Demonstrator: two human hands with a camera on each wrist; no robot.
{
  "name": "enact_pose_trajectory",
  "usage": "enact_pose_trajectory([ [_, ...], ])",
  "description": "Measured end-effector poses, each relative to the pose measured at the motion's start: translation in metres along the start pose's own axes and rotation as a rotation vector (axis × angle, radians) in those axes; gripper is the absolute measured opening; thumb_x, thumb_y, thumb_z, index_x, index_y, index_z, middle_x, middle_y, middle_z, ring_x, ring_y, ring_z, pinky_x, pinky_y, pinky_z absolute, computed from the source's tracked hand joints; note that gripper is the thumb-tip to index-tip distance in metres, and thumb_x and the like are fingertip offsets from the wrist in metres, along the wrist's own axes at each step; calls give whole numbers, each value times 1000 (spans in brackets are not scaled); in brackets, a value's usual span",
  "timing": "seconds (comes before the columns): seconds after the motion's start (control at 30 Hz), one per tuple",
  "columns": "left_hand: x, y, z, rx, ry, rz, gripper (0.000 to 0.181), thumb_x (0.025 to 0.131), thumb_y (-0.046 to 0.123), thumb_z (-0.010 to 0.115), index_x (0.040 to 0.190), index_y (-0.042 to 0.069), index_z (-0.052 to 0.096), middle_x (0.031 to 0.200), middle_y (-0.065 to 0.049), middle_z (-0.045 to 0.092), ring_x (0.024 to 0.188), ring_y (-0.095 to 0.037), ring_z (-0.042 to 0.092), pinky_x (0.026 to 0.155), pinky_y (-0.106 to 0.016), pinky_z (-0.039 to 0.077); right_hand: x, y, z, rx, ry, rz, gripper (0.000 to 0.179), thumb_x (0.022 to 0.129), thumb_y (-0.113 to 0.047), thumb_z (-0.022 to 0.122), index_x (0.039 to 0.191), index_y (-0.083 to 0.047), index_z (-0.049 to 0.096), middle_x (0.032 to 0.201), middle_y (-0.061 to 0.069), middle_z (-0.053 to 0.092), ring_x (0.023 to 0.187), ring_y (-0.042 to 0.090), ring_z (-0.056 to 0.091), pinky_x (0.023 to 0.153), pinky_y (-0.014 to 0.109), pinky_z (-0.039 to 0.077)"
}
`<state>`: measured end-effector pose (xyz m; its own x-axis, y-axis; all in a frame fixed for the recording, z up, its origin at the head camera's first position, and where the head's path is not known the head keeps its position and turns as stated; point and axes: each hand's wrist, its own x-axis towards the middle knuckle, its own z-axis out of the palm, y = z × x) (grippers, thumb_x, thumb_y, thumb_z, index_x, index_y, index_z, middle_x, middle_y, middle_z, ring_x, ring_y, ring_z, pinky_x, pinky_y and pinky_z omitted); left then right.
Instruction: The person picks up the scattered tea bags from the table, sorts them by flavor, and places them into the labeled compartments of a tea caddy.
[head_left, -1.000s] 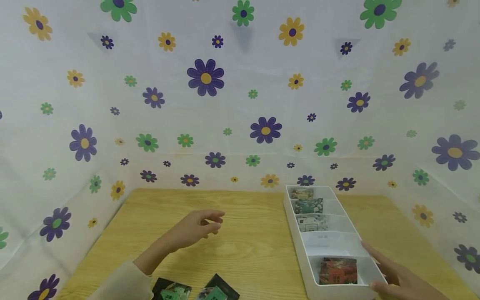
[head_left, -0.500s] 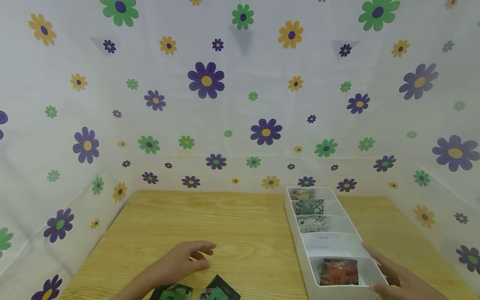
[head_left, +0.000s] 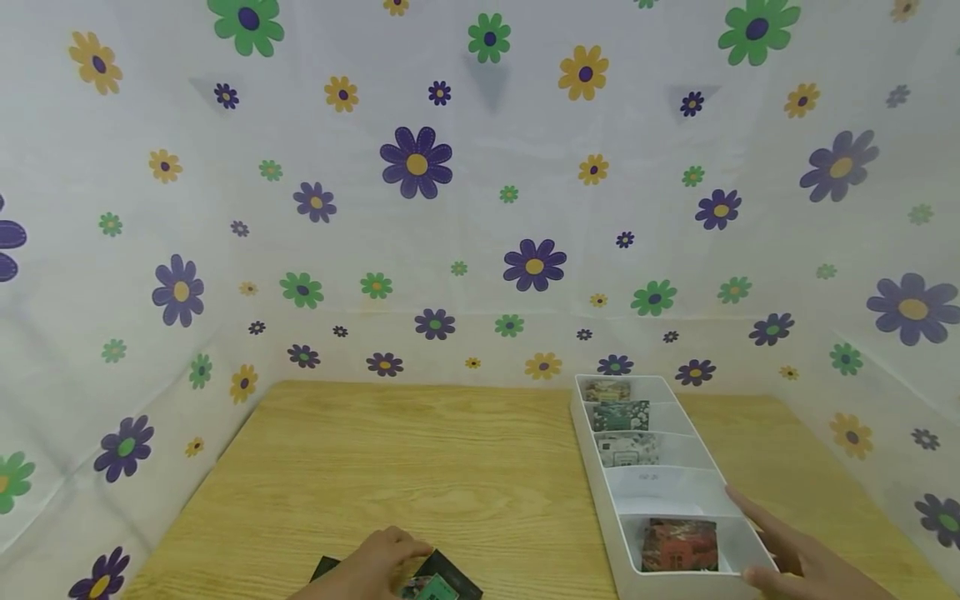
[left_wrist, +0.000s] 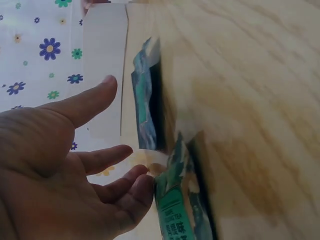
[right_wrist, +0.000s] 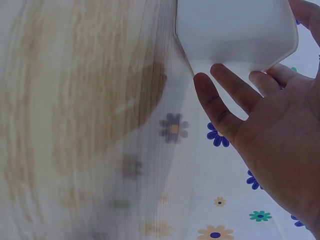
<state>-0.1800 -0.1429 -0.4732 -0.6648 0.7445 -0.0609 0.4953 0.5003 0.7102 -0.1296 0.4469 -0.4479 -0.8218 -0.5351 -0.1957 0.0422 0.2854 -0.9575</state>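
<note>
My left hand (head_left: 367,568) is low at the table's front, fingers loosely bent, nothing between thumb and fingers. Beside its fingertips in the left wrist view lies a small sachet (left_wrist: 175,205) with a green label; whether they touch is unclear. A second dark, green-labelled sachet (head_left: 442,579) lies to the hand's right; the hand covers most of the first in the head view. My right hand (head_left: 802,550) rests on the near right edge of a white divided box (head_left: 600,500), its fingers (right_wrist: 232,90) spread and nearly straight against the side.
Inside the box, a red sachet (head_left: 678,546) is in the nearest compartment. A pale sachet (head_left: 626,450), a dark green one (head_left: 621,415) and a brownish one (head_left: 607,390) sit farther back. A flowered white sheet (head_left: 480,208) encloses the wooden table (head_left: 390,458).
My left hand has come down toward me from mid-table to the sachets, now covering most of one. The right hand has stayed at the box, and the box has not moved.
</note>
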Motion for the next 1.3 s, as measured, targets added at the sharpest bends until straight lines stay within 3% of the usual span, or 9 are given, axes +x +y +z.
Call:
enact_pose_trajectory([
  [0.13,-3,4,7,117,34,-22,52,92,27,81,135,3,63,120,-5,51,101,-10,45,80,-29,48,0,-1,0,11,-5,4,76,114,-12,37,160,-20,-22,144,-31,27,121,-5,55,92,34,55],
  [0.27,-5,6,11,289,83,45,52,95,40,76,135,9,65,116,-3,49,97,-8,39,78,-27,46,1,-1,1,-49,28,26,75,114,-15,38,160,-17,-21,165,22,19,121,-2,58,91,36,56],
  [0.37,-2,7,11,339,96,69,61,91,47,78,136,9,64,114,0,47,93,-5,35,75,-24,42,1,-1,2,-93,45,29,75,114,-15,39,161,-16,-19,161,35,14,120,-1,58,89,37,57],
  [0.53,5,11,5,302,71,-24,63,86,36,87,138,10,64,115,2,47,94,-6,37,77,-30,39,-1,0,1,-60,24,18,75,113,-12,39,161,-18,-19,160,6,23,120,-4,56,91,34,56],
  [0.7,11,16,-7,219,91,-128,63,82,20,88,140,13,63,122,0,56,105,-17,50,89,-52,45,-1,0,1,-26,20,17,75,114,-12,38,161,-21,-20,165,12,17,122,-3,56,92,35,56],
  [0.97,17,14,-15,275,165,-89,55,87,-10,74,138,6,62,133,-11,60,121,-38,56,97,-59,49,-2,-1,1,26,3,13,76,113,-12,38,161,-21,-20,150,-31,33,124,-3,54,94,32,54],
  [1.1,17,15,-18,236,190,-151,47,94,3,73,139,1,59,132,-14,59,123,-40,55,95,-54,52,0,-3,3,49,8,42,76,114,-14,37,161,-23,-21,139,-44,34,123,-4,55,94,33,54],
  [1.2,17,18,-20,195,197,-261,61,91,29,81,140,-1,58,125,-13,57,114,-37,56,86,-52,53,-1,-2,3,31,10,29,75,114,-14,37,161,-22,-21,155,-26,29,123,-3,55,93,33,55],
  [1.3,17,20,-19,210,193,-337,78,81,46,87,135,-2,59,114,-11,55,100,-28,54,77,-49,51,-2,-1,2,28,7,21,75,114,-13,36,161,-22,-21,155,-25,26,123,-5,53,93,33,54],
])
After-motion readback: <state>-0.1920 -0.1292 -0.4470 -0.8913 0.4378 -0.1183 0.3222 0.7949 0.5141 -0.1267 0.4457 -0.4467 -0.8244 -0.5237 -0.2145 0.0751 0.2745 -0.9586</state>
